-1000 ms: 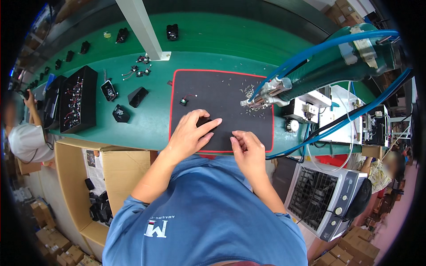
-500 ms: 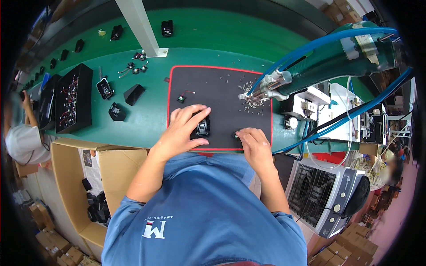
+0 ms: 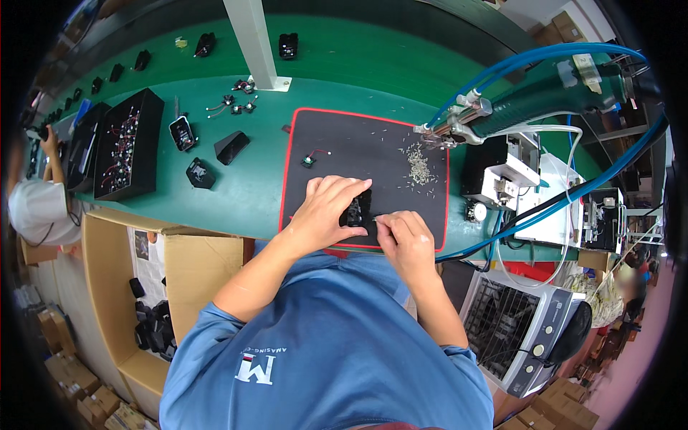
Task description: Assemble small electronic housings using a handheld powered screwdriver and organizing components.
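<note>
A black, boxy plastic housing (image 3: 356,209) lies on the dark grey rectangular mat with a red border (image 3: 369,161), near the mat's lower edge. Its visible face looks open and hollow, with a raised rim and uneven dark shapes inside too small to make out; a few pale glints show on it. Its left part is covered by the person's left hand (image 3: 322,213).

The housing sits in the curve of that hand, between the fingers, which reach past its upper end, and the thumb, which runs along its lower end; the hand is curled around it and holds it. The person's right hand (image 3: 408,240) is just to the right of the housing, its thumb and forefinger pinched narrow on a tiny, partly hidden greenish part (image 3: 375,219). This part is close beside the housing's right side; whether the two touch cannot be told.

Above the left hand lies a small green circuit board with a red wire (image 3: 309,161); a scatter of small silvery screws (image 3: 418,168) lies above the right hand.
</note>
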A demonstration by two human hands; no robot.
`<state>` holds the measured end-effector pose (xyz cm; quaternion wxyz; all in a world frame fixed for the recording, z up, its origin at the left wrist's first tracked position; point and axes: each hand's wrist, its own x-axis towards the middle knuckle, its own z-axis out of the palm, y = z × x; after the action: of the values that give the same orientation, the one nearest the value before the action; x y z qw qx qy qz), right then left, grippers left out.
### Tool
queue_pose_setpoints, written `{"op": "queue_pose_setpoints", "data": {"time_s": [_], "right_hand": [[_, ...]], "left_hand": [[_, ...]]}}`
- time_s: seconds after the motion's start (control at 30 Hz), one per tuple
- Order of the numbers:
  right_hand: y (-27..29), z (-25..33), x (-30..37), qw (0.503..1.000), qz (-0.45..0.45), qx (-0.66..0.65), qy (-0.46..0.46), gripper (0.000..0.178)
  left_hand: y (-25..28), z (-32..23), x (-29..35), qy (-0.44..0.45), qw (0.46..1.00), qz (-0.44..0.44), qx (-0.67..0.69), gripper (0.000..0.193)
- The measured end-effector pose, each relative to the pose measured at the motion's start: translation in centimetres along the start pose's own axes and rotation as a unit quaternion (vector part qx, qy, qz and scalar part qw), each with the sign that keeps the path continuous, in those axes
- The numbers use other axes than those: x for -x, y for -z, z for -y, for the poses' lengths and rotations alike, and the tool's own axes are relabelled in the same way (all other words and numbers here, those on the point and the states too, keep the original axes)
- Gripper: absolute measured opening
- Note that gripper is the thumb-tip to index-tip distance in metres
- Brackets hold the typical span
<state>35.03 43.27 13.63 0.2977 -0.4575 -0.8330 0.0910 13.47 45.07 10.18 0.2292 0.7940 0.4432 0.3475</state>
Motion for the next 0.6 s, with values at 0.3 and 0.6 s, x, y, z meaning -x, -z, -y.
{"op": "queue_pose_setpoints", "data": {"time_s": [0.3, 0.6], "right_hand": [[-1.9, 2.1, -1.4, 0.999, -0.027, -0.034, 0.009, 0.023], [-2.1, 2.9, -1.9, 0.998, -0.003, -0.033, -0.046, 0.018]], "left_hand": [[-0.3, 0.5, 0.2, 0.003, 0.999, -0.015, 0.032, 0.093], [-0.4, 0.8, 0.3, -0.012, 0.999, -0.040, 0.034, 0.090]]}}
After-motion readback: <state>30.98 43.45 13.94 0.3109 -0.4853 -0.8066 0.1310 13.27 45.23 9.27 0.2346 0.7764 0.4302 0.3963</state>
